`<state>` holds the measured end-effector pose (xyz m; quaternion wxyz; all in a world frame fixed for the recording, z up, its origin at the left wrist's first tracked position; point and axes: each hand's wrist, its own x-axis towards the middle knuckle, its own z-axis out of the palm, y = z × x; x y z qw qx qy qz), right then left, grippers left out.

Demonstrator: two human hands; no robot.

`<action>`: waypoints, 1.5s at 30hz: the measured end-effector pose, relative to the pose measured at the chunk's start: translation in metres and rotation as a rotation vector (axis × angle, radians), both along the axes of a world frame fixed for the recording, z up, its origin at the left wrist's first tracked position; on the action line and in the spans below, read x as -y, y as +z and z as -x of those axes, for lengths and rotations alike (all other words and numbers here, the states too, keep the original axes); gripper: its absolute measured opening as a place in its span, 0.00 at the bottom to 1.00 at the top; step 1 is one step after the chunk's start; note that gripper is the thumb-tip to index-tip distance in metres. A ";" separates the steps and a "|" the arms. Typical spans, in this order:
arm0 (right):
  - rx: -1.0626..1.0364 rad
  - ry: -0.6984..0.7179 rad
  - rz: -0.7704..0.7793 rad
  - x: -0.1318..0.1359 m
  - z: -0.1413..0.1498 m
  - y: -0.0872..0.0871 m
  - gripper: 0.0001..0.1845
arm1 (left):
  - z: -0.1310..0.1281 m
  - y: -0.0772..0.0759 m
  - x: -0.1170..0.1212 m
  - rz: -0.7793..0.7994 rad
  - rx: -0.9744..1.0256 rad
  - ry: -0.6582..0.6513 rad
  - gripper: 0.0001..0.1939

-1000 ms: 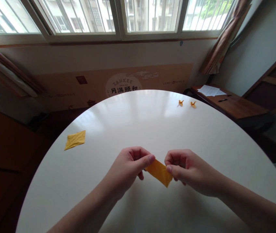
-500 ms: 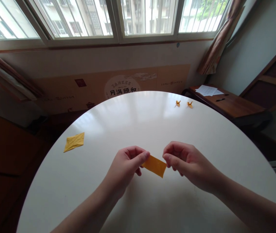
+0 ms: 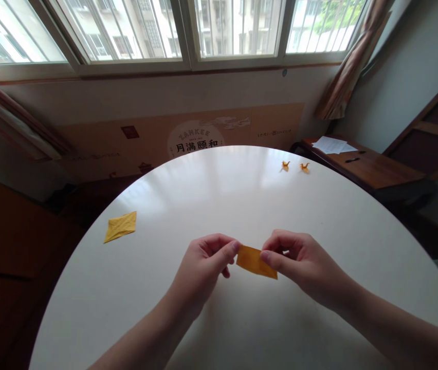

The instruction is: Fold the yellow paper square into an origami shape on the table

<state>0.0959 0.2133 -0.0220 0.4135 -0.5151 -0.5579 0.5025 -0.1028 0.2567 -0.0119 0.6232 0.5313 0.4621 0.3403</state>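
Note:
A small folded piece of orange paper [image 3: 255,262] hangs just above the white round table [image 3: 242,200] in front of me. My left hand [image 3: 203,267] pinches its left end between thumb and fingers. My right hand [image 3: 299,262] pinches the right end, thumb on top. Both hands are closed on the paper, which lies nearly level between them.
A yellow paper sheet [image 3: 121,226] lies flat near the table's left edge. Two small orange paper cranes [image 3: 286,165] [image 3: 304,167] stand at the far right of the table. A wooden side table [image 3: 365,164] with white papers [image 3: 332,145] is beyond. A cardboard panel [image 3: 188,136] leans under the window.
The paper strip has tilted from slanting down to the right toward nearly level. My right thumb has slid over its right end, and both hands have shifted slightly.

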 end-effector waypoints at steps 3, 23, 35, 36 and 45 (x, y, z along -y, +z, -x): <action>-0.011 -0.021 0.020 0.000 -0.001 0.001 0.12 | 0.002 0.000 -0.003 -0.033 -0.002 0.049 0.12; 0.105 -0.001 0.004 -0.005 -0.003 0.000 0.11 | 0.005 -0.004 -0.002 -0.059 -0.176 -0.063 0.18; -0.005 -0.094 0.064 -0.018 -0.011 -0.011 0.16 | 0.012 -0.008 -0.019 -0.182 -0.191 0.117 0.14; 0.004 -0.085 0.077 -0.019 -0.012 -0.012 0.16 | 0.012 -0.009 -0.020 -0.219 -0.203 0.124 0.14; 0.141 -0.057 0.070 -0.022 -0.012 -0.014 0.18 | 0.016 -0.011 -0.019 -0.495 -0.309 0.138 0.13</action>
